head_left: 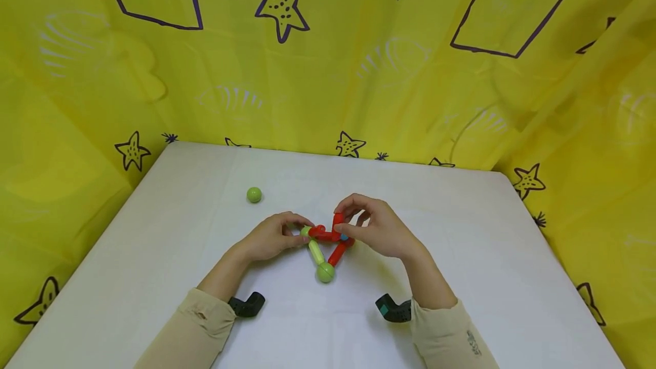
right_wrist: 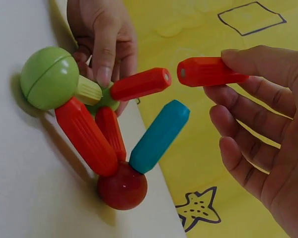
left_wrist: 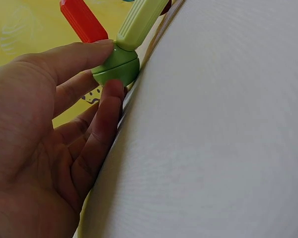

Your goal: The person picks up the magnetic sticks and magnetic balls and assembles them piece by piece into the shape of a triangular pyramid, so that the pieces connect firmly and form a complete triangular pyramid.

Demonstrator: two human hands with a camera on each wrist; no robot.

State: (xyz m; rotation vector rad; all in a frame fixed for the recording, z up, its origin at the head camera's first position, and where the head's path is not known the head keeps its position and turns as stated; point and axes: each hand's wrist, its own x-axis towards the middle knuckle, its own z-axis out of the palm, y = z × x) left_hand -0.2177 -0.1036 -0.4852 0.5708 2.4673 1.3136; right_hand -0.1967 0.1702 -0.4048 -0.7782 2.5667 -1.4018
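The left hand [head_left: 271, 238] is resting on the white desk [head_left: 154, 255] and pinching a green ball [left_wrist: 116, 67] between thumb and fingertips; this ball is forming one corner of a small toy frame of sticks and balls [head_left: 325, 246] that is sitting near the middle of the desk. A pale green stick [head_left: 315, 251] is running from that ball toward a second green ball [head_left: 325, 273] lying closer to the person, and a red stick [right_wrist: 85, 136] is lying flat between the second green ball and a dark red ball [right_wrist: 122, 185]. Another red stick [right_wrist: 111, 131] is lying just beside it. A blue stick [right_wrist: 160, 135] is rising at a slant from the dark red ball, and a further red stick [right_wrist: 140, 83] is sticking out from the pinched ball with its free end in the air.

The right hand [head_left: 376, 229] is hovering just above the frame and gripping a loose red stick [right_wrist: 208, 72] between thumb and fingers. The end of this stick is facing the free end of the raised red stick, close but with a small gap between them.

A lone green ball [head_left: 254, 194] is sitting on the desk, well apart from the frame, farther from the person and to the left. A yellow cloth with dark stars [head_left: 328, 73] is hanging behind and around the desk.
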